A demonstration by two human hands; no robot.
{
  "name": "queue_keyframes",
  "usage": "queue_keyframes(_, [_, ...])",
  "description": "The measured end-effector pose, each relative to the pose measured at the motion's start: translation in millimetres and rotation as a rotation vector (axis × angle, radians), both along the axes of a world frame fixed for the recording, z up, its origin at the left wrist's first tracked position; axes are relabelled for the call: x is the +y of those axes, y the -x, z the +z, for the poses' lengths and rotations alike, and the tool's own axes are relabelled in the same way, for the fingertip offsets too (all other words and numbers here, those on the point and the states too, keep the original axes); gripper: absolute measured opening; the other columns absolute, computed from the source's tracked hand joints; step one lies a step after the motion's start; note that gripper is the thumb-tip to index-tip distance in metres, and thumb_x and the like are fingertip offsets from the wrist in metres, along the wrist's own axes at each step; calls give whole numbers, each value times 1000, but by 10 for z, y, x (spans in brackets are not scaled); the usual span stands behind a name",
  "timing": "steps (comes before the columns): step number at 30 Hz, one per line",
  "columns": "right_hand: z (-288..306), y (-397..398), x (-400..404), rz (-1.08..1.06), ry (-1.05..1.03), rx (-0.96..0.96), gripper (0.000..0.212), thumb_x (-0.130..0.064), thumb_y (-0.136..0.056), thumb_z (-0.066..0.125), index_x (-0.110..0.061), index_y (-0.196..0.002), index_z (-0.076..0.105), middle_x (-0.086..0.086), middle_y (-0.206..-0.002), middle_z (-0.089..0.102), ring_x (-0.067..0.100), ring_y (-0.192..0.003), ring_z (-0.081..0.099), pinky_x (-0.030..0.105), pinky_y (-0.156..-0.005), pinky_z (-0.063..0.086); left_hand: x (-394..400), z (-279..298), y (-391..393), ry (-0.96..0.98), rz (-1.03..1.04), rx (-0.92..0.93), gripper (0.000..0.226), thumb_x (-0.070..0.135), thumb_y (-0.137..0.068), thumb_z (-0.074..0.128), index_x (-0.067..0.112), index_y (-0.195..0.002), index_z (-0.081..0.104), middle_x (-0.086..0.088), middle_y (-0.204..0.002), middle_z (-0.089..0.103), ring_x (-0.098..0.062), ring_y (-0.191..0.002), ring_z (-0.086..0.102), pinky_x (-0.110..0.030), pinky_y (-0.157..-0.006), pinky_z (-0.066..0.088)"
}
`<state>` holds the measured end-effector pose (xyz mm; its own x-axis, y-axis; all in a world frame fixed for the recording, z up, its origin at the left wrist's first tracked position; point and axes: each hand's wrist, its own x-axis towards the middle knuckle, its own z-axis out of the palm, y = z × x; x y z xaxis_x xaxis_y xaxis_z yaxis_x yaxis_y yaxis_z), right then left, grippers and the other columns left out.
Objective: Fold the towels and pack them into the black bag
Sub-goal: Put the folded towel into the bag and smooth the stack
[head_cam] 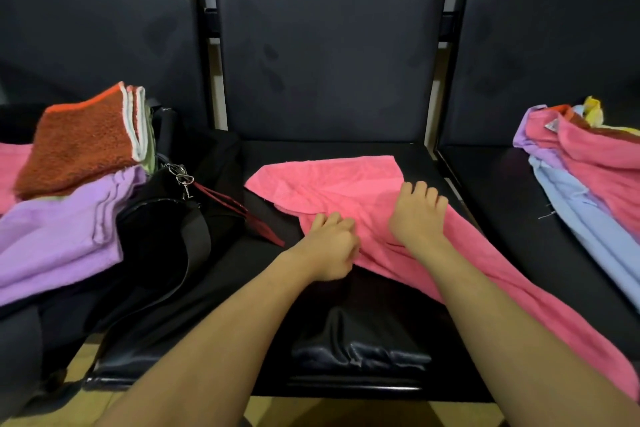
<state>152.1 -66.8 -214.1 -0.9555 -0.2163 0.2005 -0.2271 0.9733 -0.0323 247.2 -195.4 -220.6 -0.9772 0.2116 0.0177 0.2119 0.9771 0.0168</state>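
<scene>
A pink towel (349, 191) lies crumpled on the middle seat (408, 329), its long axis running diagonally from the far left of the seat to the near right, where it hangs off the front edge. The left hand (334, 248) pinches its near edge with curled fingers. The right hand (417, 213) grips the cloth from above, fingers curled into it. The black bag (166, 239) sits on the left seat under folded towels (69, 184). More unfolded towels (588, 170) lie on the right seat.

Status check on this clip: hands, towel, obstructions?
Left hand and right hand both gripping pink towel, spread unfolded on middle seat. Black bag left. Nothing blocking.
</scene>
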Motion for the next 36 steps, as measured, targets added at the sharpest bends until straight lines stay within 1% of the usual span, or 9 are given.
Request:
queue_keyframes(8, [-11,-16,182,-170,-93,-35,50,-17,-95,39,3,-140,29,22,-140,38,36,-128,38,42,-110,23,92,-62,-5,111,19,-16,30,16,-90,47,13,-117,59,-5,-122,52,-25,-112,43,-36,-92,27])
queue_keyframes(14, [67,-45,152,-72,-53,-89,29,-10,-92,45,-9,-119,54,11,-122,56,29,-114,52,40,-105,26,163,38,14,97,214,141,30,11,-93,39,12,-122,48,-9,-116,53,-28,-108,48,-34,-85,32])
queue_keyframes(19, [260,-23,121,10,205,-105,23,-15,-98,40,-16,-113,58,8,-111,63,28,-105,58,41,-95,36,151,251,42,-101,394,240,30,5,-90,40,9,-120,40,-8,-87,61,-29,-75,56,-32,-62,31])
queue_keyframes(22, [392,-21,109,114,339,-19,22,-24,-99,44,-14,-109,61,8,-107,65,31,-103,58,38,-86,41,89,376,46,-134,424,393,27,2,-90,36,7,-116,42,-9,-90,64,-30,-75,57,-31,-62,26])
queue_keyframes(26, [494,-18,61,177,767,23,19,-25,-94,51,-18,-106,64,3,-102,67,25,-97,60,34,-79,46,-16,511,41,-438,518,549,18,3,-93,36,5,-109,44,-14,-72,63,-36,-70,60,-37,-58,35])
queue_keyframes(28, [539,-46,31,224,1004,47,15,-22,-93,54,-21,-102,66,-3,-100,68,17,-96,61,33,-84,47,-48,557,29,-498,540,643,14,4,-93,38,6,-103,48,-10,-62,58,-35,-66,58,-39,-64,40])
queue_keyframes(32, [665,-131,4,347,1206,133,18,-11,-93,53,-21,-97,67,-12,-97,66,0,-93,59,9,-83,40,-67,677,-1,-429,521,760,20,3,-93,39,11,-105,53,3,-59,53,-24,-64,55,-29,-95,30])
queue_keyframes(34, [741,-165,1,421,1250,109,24,-4,-92,50,-20,-97,68,-7,-102,67,-2,-96,58,5,-85,39,-91,711,-8,-468,551,780,20,3,-94,39,13,-104,52,10,-54,46,-16,-60,46,-29,-97,29])
queue_keyframes(36, [808,-183,-4,482,1198,45,26,-3,-92,50,-20,-98,69,-4,-107,66,0,-99,57,12,-93,41,-111,734,1,-612,544,773,17,5,-95,40,17,-100,51,13,-57,45,-14,-63,47,-33,-92,38])
